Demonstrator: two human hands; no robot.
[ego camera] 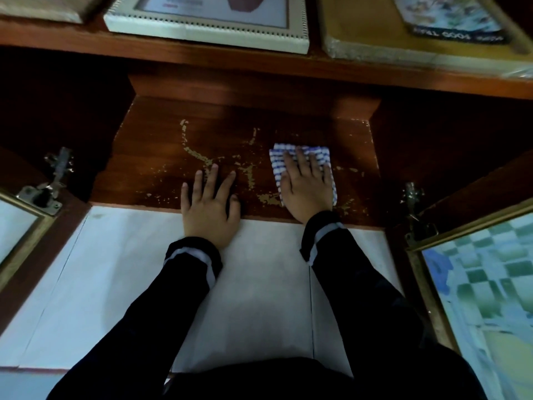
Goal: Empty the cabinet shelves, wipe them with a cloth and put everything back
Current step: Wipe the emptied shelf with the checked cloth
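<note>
The bottom cabinet shelf [161,157] is dark brown wood with worn, flaking patches and holds no items. A blue-and-white checked cloth [278,158] lies on its right half. My right hand [307,187] presses flat on the cloth, fingers spread and pointing into the cabinet. My left hand [209,206] rests flat on the shelf's front edge, fingers apart, holding nothing. Both arms wear dark sleeves with a pale cuff stripe.
Two glass cabinet doors stand open, left door [20,223] and right door [476,284], with metal hinges. The upper ledge holds a white picture frame [207,27], a yellowish board [403,47] and a book or case on it. White floor tiles [115,269] lie below.
</note>
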